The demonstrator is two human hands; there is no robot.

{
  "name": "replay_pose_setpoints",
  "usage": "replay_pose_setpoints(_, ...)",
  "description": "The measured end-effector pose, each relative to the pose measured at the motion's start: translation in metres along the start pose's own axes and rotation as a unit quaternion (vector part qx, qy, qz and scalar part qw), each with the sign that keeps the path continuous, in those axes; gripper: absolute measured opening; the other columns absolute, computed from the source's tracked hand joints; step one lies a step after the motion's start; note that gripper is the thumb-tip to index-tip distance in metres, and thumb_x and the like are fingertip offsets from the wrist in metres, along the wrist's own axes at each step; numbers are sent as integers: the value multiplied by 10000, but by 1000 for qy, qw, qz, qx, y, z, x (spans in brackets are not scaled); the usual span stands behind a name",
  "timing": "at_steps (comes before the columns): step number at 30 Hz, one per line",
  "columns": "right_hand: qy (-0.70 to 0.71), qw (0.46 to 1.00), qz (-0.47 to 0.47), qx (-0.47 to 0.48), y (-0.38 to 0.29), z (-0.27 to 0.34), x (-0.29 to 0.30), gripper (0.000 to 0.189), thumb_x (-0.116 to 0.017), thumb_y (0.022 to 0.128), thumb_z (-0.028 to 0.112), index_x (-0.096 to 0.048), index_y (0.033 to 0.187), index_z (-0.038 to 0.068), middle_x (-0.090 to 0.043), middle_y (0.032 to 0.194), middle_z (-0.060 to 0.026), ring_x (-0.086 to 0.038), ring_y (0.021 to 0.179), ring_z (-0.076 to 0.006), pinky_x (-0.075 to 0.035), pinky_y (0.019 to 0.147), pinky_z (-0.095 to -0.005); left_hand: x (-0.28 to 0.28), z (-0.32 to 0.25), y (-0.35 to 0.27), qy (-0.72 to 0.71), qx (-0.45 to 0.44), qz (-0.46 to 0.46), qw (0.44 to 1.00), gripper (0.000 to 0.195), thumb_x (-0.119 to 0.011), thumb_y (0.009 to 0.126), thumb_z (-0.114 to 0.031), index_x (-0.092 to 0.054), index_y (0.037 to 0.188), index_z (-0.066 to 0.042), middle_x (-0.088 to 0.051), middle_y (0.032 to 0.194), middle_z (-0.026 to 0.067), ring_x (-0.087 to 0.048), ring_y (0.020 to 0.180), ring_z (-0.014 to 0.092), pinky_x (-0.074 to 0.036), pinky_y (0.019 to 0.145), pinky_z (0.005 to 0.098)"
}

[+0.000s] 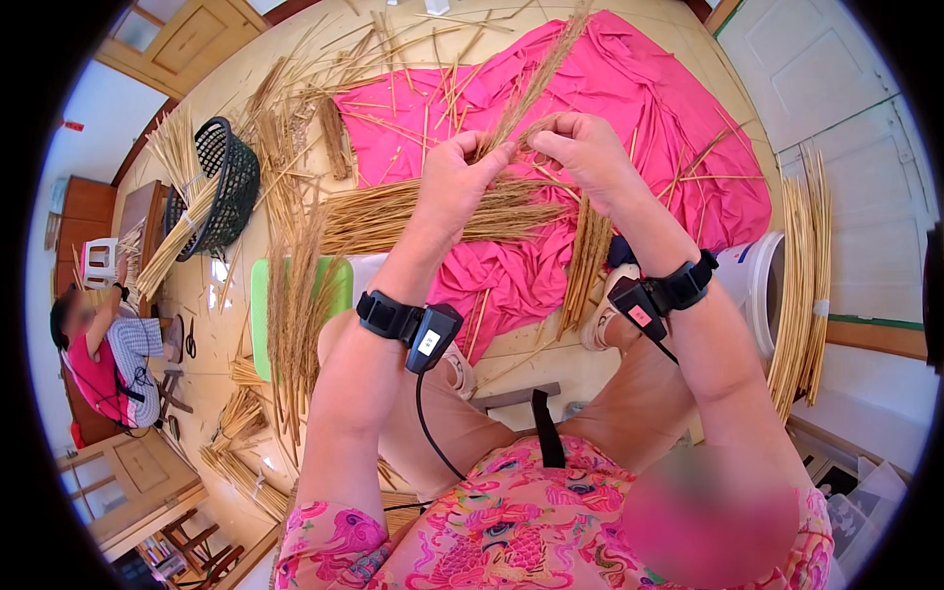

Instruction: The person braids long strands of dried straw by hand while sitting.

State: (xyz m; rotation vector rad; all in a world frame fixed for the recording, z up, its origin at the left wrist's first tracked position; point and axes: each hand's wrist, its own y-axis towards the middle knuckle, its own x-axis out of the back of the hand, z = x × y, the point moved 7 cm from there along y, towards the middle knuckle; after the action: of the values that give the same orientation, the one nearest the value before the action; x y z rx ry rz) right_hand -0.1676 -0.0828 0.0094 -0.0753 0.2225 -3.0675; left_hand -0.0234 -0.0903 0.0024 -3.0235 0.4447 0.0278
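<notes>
My left hand (463, 175) pinches a dry, feathery grass plume (535, 85) near its lower part; the plume slants up and to the right. Close beside it, my right hand (582, 151) has thumb and fingers closed on a small tuft of the same dry grass (542, 129). Whether the two pieces are joined is hidden by the fingers. Under my hands, a bundle of dry stalks with plumes (442, 214) lies across a bright pink cloth (619, 74). A shorter bundle of stalks (586, 269) rests near my right foot.
Stalks and plumes (295, 317) lie over a green plastic item (262, 295) at left. Beyond stands a dark green basket (240, 184) with tied stalks. A white bucket (745, 258) and upright stalks (800, 295) are at right. A person in pink (99, 369) sits at far left.
</notes>
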Motion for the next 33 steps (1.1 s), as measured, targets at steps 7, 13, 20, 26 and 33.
replay_pose_setpoints(7,-101,993,-24,54,5,-5,7,155,-594,761,85,-635,865,-22,-624,777,-19,-551,685,-79,-441,639,-227,-1,-1,1,28,-9,-7,1000,160,-657,811,-197,-624,829,-41,-488,609,-59,-399,534,20,-307,488,190)
replay_pose_setpoints(13,-279,946,-93,138,-8,23,2,196,-625,683,178,-633,739,-9,-633,662,-124,-611,589,-198,-480,568,-312,-1,-3,2,133,-96,-12,986,179,-649,810,-173,-639,865,-3,-565,673,-27,-457,579,30,-353,514,200)
replay_pose_setpoints(20,-438,829,-295,185,1,31,55,247,-632,692,254,-632,686,8,-617,609,-120,-609,570,-209,-480,569,-322,10,-3,-1,172,-73,-35,982,158,-643,810,-167,-630,844,-14,-535,647,-39,-434,563,30,-344,507,197)
replay_pose_setpoints(26,-207,975,-8,-76,6,-7,49,393,-575,836,377,-622,688,16,-622,652,-46,-544,553,-103,-439,556,-240,22,-4,-1,71,-18,-42,996,165,-659,802,-195,-604,810,-39,-464,588,-56,-396,524,24,-305,478,188)
replay_pose_setpoints(33,83,984,47,-147,-6,-5,6,472,-521,862,471,-622,830,10,-636,778,-60,-552,646,-99,-432,597,-224,7,-6,-1,36,-16,-16,999,179,-669,798,-207,-599,804,-42,-479,592,-46,-420,529,27,-310,482,185)
